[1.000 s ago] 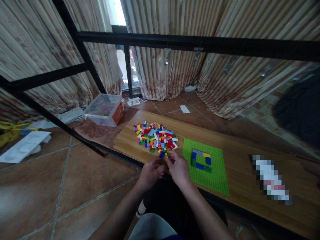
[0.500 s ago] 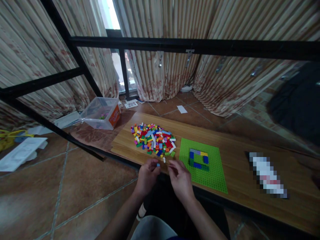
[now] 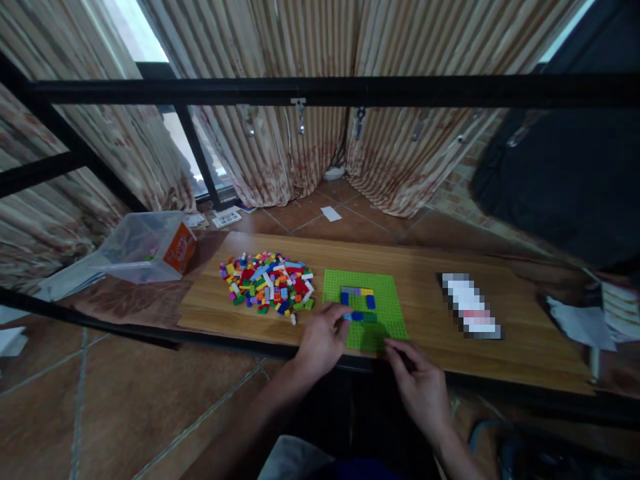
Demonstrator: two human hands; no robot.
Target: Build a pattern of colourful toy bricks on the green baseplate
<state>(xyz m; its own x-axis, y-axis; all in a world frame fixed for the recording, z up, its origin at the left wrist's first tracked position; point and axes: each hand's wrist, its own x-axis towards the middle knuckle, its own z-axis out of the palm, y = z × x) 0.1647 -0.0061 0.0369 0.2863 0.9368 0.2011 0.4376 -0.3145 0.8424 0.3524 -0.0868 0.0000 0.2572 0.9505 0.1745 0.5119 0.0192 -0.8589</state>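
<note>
My left hand (image 3: 323, 340) reaches over the left part of a green studded baseplate (image 3: 387, 293), its thumb and fingers pinched on a small light blue toy brick (image 3: 347, 317). That brick is at the near left corner of a ring of bricks, beside a dark blue brick (image 3: 356, 317); my fingers hide part of the ring's left side. My right hand (image 3: 420, 383) is at the baseplate's near edge, thumb and forefinger closing on it near the right corner. A yellow brick (image 3: 367, 292) and another blue brick (image 3: 371, 302) form the ring's far right part.
A heap of mixed toy bricks (image 3: 270, 283) lies left on the wooden board (image 3: 420, 267), with one white brick (image 3: 293, 319) in front. A clear plastic box (image 3: 145, 250) stands farther left. A blurred-out flat object (image 3: 470, 307) lies right. A black rail (image 3: 320, 90) crosses beyond.
My view has turned right. My left hand has carried the light blue brick from in front of the heap to the ring, and my right hand has moved to the baseplate's near edge.
</note>
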